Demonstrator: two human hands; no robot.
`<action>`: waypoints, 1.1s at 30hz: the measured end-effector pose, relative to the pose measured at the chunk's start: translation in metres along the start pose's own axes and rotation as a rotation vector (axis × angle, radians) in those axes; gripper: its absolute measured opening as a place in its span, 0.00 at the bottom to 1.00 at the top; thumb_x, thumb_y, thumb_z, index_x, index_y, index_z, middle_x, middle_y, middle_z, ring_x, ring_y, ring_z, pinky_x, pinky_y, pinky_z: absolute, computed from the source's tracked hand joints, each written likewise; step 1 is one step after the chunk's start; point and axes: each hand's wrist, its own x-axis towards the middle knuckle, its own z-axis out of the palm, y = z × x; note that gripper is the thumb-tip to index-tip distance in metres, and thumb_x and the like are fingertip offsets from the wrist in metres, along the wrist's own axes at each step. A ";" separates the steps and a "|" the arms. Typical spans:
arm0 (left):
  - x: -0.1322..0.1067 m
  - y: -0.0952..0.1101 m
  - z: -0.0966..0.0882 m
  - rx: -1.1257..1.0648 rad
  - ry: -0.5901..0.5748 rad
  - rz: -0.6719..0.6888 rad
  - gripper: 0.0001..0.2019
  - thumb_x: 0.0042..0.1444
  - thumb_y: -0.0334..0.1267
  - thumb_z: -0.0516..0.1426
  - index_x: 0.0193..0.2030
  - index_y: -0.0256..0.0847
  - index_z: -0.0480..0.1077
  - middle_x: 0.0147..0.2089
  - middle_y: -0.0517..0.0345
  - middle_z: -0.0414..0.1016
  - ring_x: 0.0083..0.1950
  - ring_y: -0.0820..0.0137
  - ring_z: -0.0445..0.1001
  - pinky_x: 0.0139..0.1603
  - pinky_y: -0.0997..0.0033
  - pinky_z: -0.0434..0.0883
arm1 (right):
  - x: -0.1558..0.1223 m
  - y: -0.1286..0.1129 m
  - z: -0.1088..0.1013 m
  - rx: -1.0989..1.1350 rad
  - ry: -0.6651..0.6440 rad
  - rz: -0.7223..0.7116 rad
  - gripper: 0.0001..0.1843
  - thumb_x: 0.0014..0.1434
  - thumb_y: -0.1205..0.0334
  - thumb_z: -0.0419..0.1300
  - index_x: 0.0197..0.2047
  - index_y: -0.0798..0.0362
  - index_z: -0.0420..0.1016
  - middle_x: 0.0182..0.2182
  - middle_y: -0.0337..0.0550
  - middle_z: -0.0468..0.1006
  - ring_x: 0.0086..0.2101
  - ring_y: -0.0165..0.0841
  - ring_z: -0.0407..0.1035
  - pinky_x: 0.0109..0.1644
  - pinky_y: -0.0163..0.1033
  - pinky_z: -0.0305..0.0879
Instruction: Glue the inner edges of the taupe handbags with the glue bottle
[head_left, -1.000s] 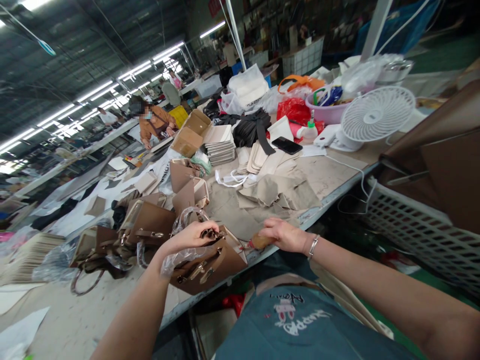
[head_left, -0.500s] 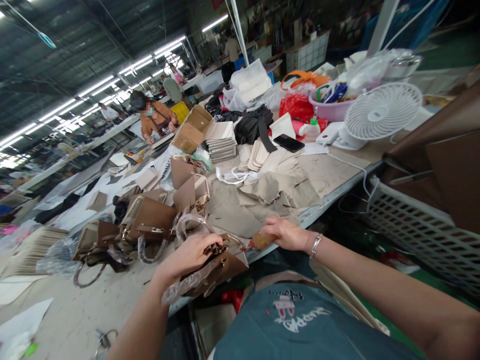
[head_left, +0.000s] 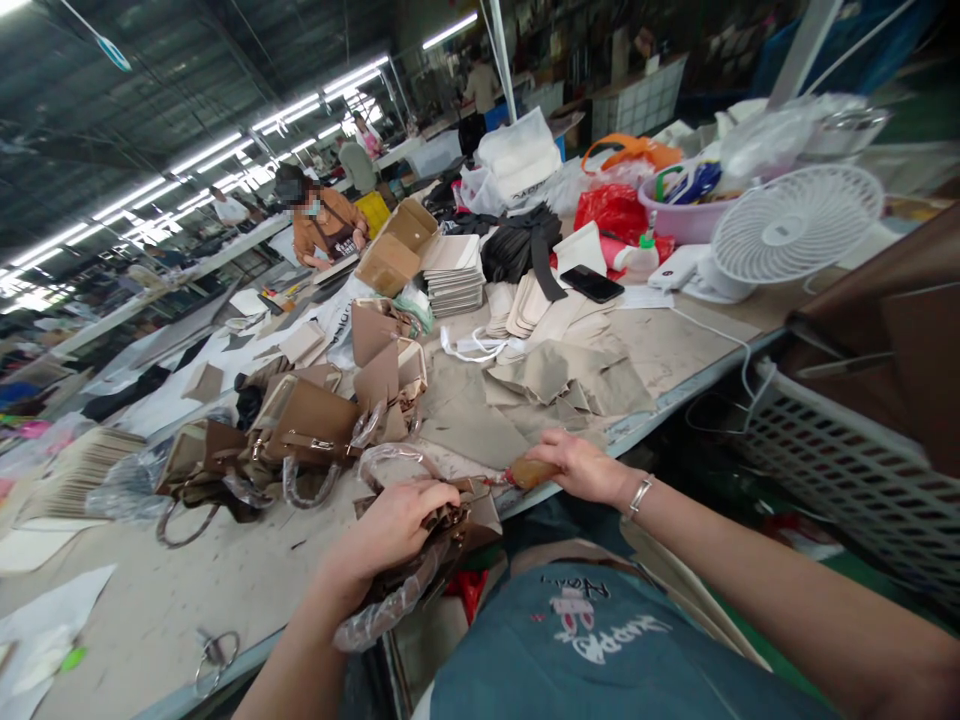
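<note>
My left hand (head_left: 409,520) is closed on the gathered edge of a brown handbag (head_left: 480,510) at the front edge of the table. A plastic-wrapped handle (head_left: 390,600) of this bag hangs down below my wrist. My right hand (head_left: 581,465) grips a small amber squeeze bottle (head_left: 531,474), probably of glue, with a red part at its front. The bottle lies nearly level, and its tip points at the bag's side; whether they touch I cannot tell. More brown handbags (head_left: 311,420) with wrapped handles sit on the table beyond my left hand.
Beige fabric pieces (head_left: 570,378) lie ahead of my right hand. Behind them are a phone (head_left: 592,283), a stack of panels (head_left: 454,272) and a white fan (head_left: 795,222). A white plastic crate (head_left: 832,480) stands at right. A co-worker (head_left: 326,225) is across the table.
The handbag in my left hand has turned, and its wrapped handle now hangs more plainly below my wrist. My right hand keeps the bottle at the bag. The view has shifted slightly.
</note>
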 end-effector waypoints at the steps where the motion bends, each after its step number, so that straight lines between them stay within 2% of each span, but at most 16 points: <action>1: 0.000 0.000 0.000 0.004 0.002 0.001 0.10 0.62 0.28 0.48 0.41 0.43 0.68 0.39 0.58 0.75 0.41 0.67 0.72 0.42 0.69 0.63 | 0.000 0.000 0.001 -0.005 0.003 0.006 0.23 0.50 0.80 0.54 0.47 0.52 0.74 0.37 0.44 0.67 0.39 0.36 0.65 0.45 0.39 0.63; 6: -0.001 0.002 0.001 0.008 0.019 -0.010 0.10 0.60 0.26 0.49 0.41 0.42 0.68 0.38 0.59 0.75 0.40 0.67 0.72 0.41 0.69 0.63 | -0.002 -0.001 0.000 0.007 -0.024 -0.006 0.19 0.50 0.79 0.55 0.44 0.52 0.75 0.35 0.42 0.67 0.36 0.34 0.65 0.43 0.37 0.63; 12: -0.001 0.004 0.002 0.023 0.038 -0.026 0.11 0.59 0.26 0.50 0.43 0.43 0.69 0.40 0.58 0.76 0.42 0.67 0.72 0.42 0.69 0.64 | 0.000 -0.001 -0.002 -0.009 -0.008 0.013 0.21 0.52 0.78 0.54 0.46 0.52 0.74 0.36 0.43 0.66 0.38 0.34 0.65 0.44 0.38 0.62; 17: -0.002 0.004 0.003 0.023 0.036 -0.033 0.11 0.59 0.26 0.49 0.43 0.43 0.69 0.41 0.58 0.76 0.43 0.65 0.73 0.43 0.68 0.64 | -0.001 -0.005 -0.003 0.007 -0.031 -0.009 0.20 0.50 0.79 0.55 0.43 0.51 0.75 0.34 0.41 0.66 0.37 0.33 0.65 0.43 0.37 0.62; 24: 0.000 0.001 0.003 0.035 0.022 -0.038 0.10 0.60 0.27 0.50 0.43 0.43 0.69 0.40 0.58 0.76 0.42 0.65 0.73 0.43 0.68 0.64 | 0.003 0.001 0.011 0.017 0.012 0.030 0.20 0.54 0.76 0.55 0.48 0.51 0.73 0.36 0.43 0.66 0.37 0.34 0.65 0.43 0.38 0.63; 33: 0.000 -0.003 0.007 0.031 0.053 -0.014 0.11 0.59 0.27 0.50 0.45 0.44 0.68 0.42 0.59 0.76 0.43 0.66 0.73 0.44 0.69 0.64 | 0.000 -0.003 0.003 0.054 -0.047 0.020 0.16 0.51 0.77 0.58 0.42 0.52 0.75 0.34 0.41 0.67 0.36 0.33 0.66 0.41 0.36 0.63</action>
